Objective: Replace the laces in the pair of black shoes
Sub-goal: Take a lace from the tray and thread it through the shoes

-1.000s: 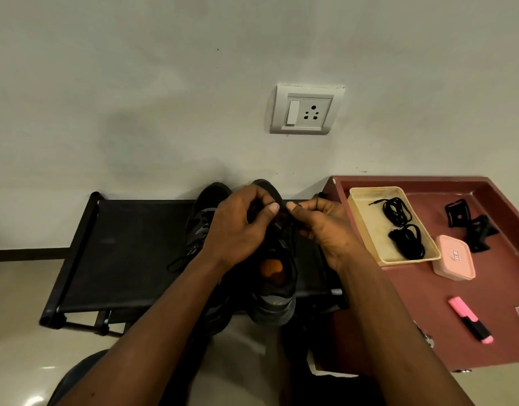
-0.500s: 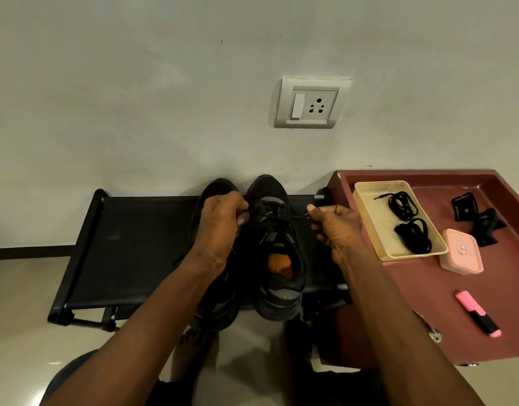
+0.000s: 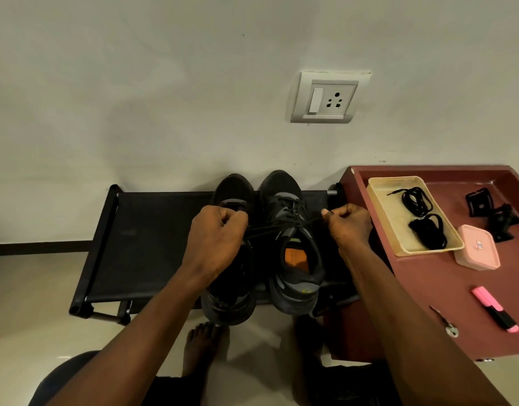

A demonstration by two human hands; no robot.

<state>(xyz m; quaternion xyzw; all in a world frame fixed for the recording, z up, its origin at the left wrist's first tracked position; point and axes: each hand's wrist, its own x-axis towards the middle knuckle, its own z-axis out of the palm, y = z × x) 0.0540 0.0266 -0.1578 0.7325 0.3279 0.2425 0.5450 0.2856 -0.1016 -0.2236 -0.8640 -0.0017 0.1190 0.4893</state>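
Fingers [image 3: 233,219] of the left hand [image 3: 217,238] are curled and pinch one end of the black lace [image 3: 267,228]; the other end is pinched by the right hand [image 3: 347,227].
On the black rack [image 3: 152,238] the pair of black shoes [image 3: 233,189] is set side by side, toes to the wall, and the lace is stretched across the top eyelets of the right-side shoe [image 3: 284,186]. It is judged that both ends should be drawn evenly and low, so that the shoe is not tipped. Spare laces [image 3: 428,232] are kept in the beige tray [image 3: 428,249], well apart.

Plain off-white wall [image 3: 135,83] carries 1 switch-and-socket plate [image 3: 325,98]. Dark skirting strip [image 3: 38,247] meets glossy beige floor [image 3: 26,303]. Black fabric rack [image 3: 152,244] against wall, maroon worktop [image 3: 428,303] beside it.
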